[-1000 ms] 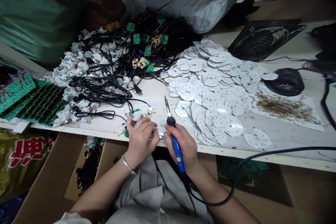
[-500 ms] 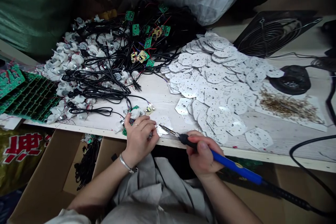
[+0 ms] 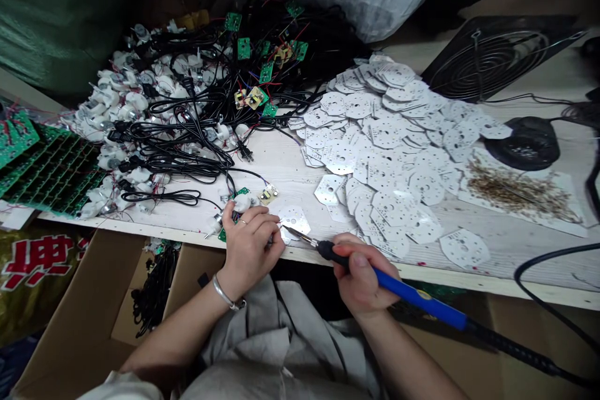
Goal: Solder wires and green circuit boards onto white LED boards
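My right hand [image 3: 363, 275] grips a soldering iron [image 3: 419, 301] by its blue and black handle, its metal tip pointing left. That tip rests at or just above a white hexagonal circuit board [image 3: 296, 219] near the table's front edge. Closed over the board's left side is my left hand [image 3: 252, 244], fingertips pressed together close to the iron's tip. A thin reddish wire seems to show there, but what the fingers hold is mostly hidden. Around this hand lie a white plastic motor part [image 3: 244, 201], a small green board [image 3: 222, 234] and a board with a yellow transformer [image 3: 269, 193].
White boards [image 3: 384, 156] are heaped centre right. White motors [image 3: 135, 100] and black cables [image 3: 182, 162] pile up at left beside green board panels [image 3: 51, 169]. A fan [image 3: 487, 62] stands at the back right, near brownish wire bits [image 3: 520, 190]. Cardboard boxes [image 3: 79, 306] sit below.
The soldering iron's tip has dipped slightly down and left on the white board, closer to my left fingertips. My left hand has stayed in place. The view has shifted slightly.
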A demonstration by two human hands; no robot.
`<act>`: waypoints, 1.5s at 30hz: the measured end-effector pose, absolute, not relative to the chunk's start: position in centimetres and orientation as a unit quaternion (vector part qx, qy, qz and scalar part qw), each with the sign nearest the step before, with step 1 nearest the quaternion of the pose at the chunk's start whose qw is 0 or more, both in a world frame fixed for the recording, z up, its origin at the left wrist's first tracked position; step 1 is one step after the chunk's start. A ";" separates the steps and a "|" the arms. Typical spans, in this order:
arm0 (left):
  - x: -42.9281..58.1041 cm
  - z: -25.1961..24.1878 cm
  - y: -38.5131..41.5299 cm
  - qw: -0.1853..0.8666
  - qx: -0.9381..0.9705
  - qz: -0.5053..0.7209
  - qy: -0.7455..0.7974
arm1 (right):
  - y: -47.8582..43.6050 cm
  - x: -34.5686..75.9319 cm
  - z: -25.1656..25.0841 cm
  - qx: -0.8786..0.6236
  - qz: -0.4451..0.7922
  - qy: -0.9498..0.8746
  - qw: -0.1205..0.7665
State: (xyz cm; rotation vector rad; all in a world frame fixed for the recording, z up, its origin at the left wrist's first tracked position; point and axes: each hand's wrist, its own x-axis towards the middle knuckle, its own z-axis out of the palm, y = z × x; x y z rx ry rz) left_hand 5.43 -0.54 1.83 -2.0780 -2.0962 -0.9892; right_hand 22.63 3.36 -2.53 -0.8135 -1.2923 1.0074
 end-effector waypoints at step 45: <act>5.4 2.2 -0.6 -0.017 -0.658 -0.305 -0.688 | 3.0 22.7 -2.6 -0.397 0.388 -0.566 0.610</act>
